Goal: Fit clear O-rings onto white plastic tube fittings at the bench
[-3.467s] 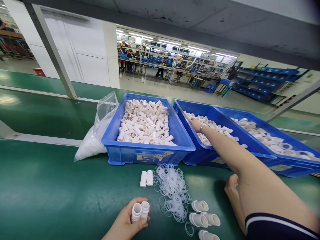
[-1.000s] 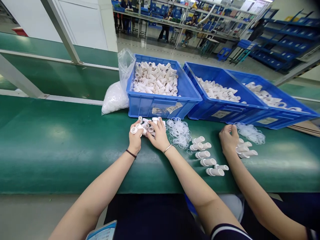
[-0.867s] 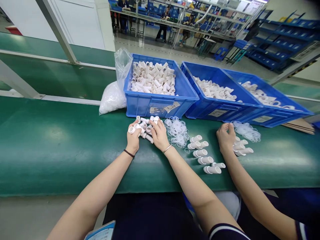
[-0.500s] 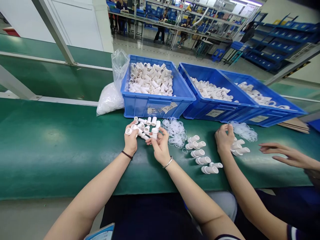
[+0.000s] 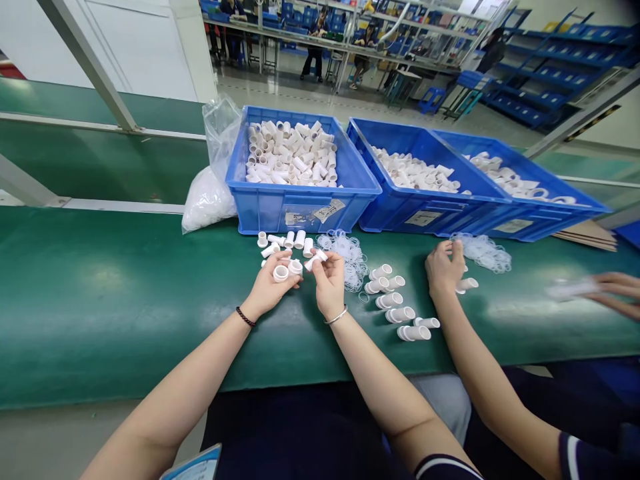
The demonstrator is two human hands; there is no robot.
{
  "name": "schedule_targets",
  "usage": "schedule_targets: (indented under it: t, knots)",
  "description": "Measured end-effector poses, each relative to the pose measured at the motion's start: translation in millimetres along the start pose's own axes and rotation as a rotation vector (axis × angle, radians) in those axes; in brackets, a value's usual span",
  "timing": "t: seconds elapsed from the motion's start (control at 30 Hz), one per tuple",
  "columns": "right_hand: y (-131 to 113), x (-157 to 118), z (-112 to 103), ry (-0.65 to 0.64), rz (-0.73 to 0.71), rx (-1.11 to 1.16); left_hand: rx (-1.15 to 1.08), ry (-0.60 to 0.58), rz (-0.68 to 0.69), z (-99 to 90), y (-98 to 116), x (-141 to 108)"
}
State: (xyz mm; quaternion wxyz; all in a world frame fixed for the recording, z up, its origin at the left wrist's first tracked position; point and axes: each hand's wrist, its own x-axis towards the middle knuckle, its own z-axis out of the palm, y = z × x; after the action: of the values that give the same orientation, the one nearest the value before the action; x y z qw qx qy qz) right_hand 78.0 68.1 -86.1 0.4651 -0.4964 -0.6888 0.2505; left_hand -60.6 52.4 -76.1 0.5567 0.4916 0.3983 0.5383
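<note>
My left hand (image 5: pixel 274 283) is closed around two white plastic pipe fittings (image 5: pixel 281 273), their round open ends facing me. Close to its right, my right hand (image 5: pixel 329 280) pinches another white fitting (image 5: pixel 316 259) between thumb and fingers. Just beyond both hands, several loose white fittings (image 5: pixel 299 239) stand and lie on the green table (image 5: pixel 125 300). A heap of thin clear rings (image 5: pixel 345 257) lies right behind my right hand. To the right of it, several fittings (image 5: pixel 400 315) lie in a slanting row.
Blue bins (image 5: pixel 305 203) full of white fittings line the back, with a clear plastic bag (image 5: pixel 210 200) at their left. On the right, a co-worker's hand (image 5: pixel 445 270) rests by more rings (image 5: pixel 483 253); the co-worker's other hand (image 5: pixel 620 293) holds a blurred white piece.
My left hand has turned and now shows two fittings. My right hand has shifted slightly right, its fitting now tilted. The co-worker's far hand has moved right with a white piece.
</note>
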Motion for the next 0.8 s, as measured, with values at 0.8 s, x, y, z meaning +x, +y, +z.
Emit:
schedule_targets:
  t: [0.8]
  knots:
    - [52.4, 37.1, -39.1, -0.052, -0.103, -0.740, -0.236, -0.163, -0.177, 7.9, -0.1, -4.9]
